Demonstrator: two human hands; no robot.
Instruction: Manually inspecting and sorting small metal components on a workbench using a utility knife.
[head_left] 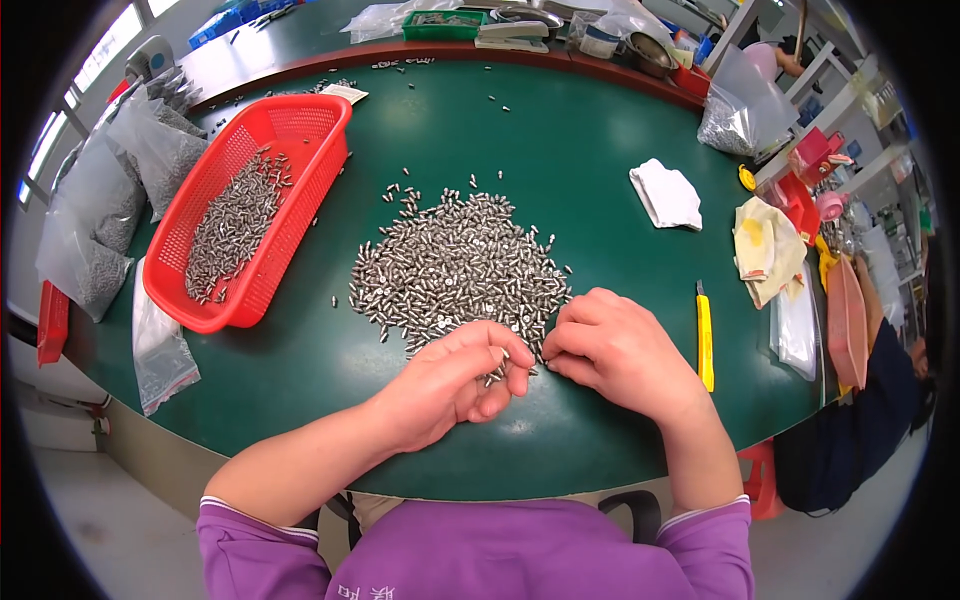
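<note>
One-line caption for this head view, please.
Left hand cups small metal pins while right hand picks at the pin pile beside a red basket.

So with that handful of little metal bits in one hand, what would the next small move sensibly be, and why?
Probably tipping the handful into the red basket. The left hand is cupped around several small metal pieces at the near edge of the pile, the right hand is picking at that edge, and the basket already holds similar pieces. That is only a guess.
</note>
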